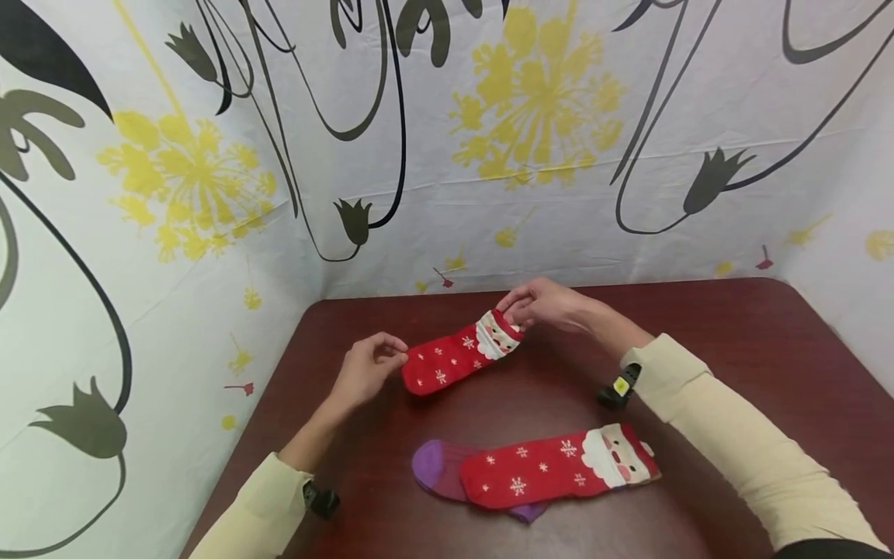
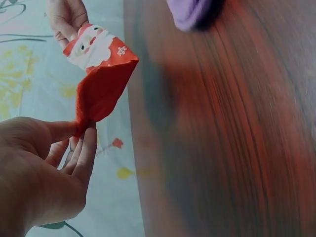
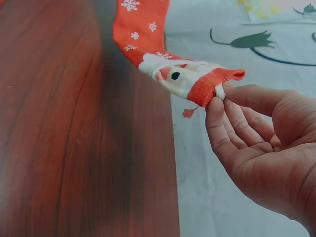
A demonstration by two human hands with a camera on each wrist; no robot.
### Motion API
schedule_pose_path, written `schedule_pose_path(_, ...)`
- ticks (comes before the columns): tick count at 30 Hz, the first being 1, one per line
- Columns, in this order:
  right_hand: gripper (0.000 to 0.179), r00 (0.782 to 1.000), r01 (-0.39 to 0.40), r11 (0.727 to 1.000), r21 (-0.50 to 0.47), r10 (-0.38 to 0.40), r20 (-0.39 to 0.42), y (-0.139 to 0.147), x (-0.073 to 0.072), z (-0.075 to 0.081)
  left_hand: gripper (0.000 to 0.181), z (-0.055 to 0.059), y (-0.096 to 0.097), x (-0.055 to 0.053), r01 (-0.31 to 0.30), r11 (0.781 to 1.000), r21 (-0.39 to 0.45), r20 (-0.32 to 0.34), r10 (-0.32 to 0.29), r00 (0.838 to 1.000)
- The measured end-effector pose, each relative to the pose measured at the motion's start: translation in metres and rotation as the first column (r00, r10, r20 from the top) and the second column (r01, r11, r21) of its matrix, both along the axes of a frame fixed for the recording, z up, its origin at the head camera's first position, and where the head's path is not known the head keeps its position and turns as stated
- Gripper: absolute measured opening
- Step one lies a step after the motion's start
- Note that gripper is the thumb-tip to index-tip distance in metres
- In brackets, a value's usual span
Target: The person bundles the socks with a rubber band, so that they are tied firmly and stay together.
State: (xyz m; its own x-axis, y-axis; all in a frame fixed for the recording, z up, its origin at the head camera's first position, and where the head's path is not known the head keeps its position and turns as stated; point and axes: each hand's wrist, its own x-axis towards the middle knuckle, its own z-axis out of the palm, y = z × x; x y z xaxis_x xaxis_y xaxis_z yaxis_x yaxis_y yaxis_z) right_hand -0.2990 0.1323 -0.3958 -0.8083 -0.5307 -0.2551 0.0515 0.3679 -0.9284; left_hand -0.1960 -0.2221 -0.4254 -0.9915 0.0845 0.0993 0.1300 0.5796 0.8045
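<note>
"The cream right sleeve (image 1: 754, 458) is nearest us, then a red Santa sock (image 1: 538, 470) lying partly over a purple sock (image 1: 433, 466). Where's the matching one?"

"Beyond them: the held sock (image 1: 447, 361) spans the gap between both hands, seemingly lifted above the table (image 1: 768, 373). The left hand (image 1: 363, 369) pinches the toe end, thumb against fingers. The right hand (image 1: 548, 305) nips the cuff beside its white bobble (image 3: 220, 92)."

"Full grips?"

"No, fingertips only (the right palm, in its wrist view, is quite hollow)."

"How would you handle it well?"

"I'd draw it gently lengthwise, because the middle looks bent and slack, and turn both ends alike so the Santa side faces up untwisted. Tugging hard might stretch the cuff, I think; a pinch on one small spot probably lets the fabric fold."
</note>
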Motion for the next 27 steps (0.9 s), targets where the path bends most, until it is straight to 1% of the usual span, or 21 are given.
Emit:
schedule_pose_path(6, 0.032, 0.995, 0.017, 0.999, 0.033, -0.014, -0.096, 0.032, 0.027, 0.01, 0.014, 0.008, 0.012, 0.01, 0.062, 0.995, 0.075, 0.03, -0.064, 0.998)
schedule_pose_path(10, 0.033, 0.992, 0.045, 0.999, 0.022, -0.042, -0.122, 0.056, 0.045, 0.016, 0.014, 0.01, 0.02, 0.019, 0.096, 0.988, 0.123, 0.058, -0.104, 0.993)
schedule_pose_path(12, 0.035, 0.99, 0.062, 0.998, 0.023, -0.059, -0.132, 0.067, 0.053, 0.019, 0.014, 0.009, 0.025, 0.023, 0.116, 0.981, 0.154, 0.078, -0.13, 0.988)
schedule_pose_path(17, 0.036, 0.987, 0.085, 0.996, 0.039, -0.078, -0.138, 0.089, 0.071, 0.023, 0.014, 0.007, 0.036, 0.034, 0.186, 0.957, 0.22, 0.117, -0.215, 0.969)
schedule_pose_path(21, 0.037, 0.989, 0.072, 0.997, 0.032, -0.067, -0.131, 0.105, 0.086, 0.022, 0.015, 0.005, 0.045, 0.043, 0.234, 0.944, 0.231, 0.131, -0.269, 0.954)
schedule_pose_path(24, 0.039, 0.991, 0.07, 0.997, 0.018, -0.067, -0.118, 0.117, 0.098, 0.017, 0.015, 0.003, 0.051, 0.051, 0.261, 0.942, 0.21, 0.15, -0.295, 0.944)
schedule_pose_path(27, 0.039, 0.992, 0.067, 0.998, 0.009, -0.065, -0.106, 0.128, 0.11, 0.012, 0.015, 0.0, 0.057, 0.058, 0.279, 0.937, 0.208, 0.176, -0.316, 0.932)
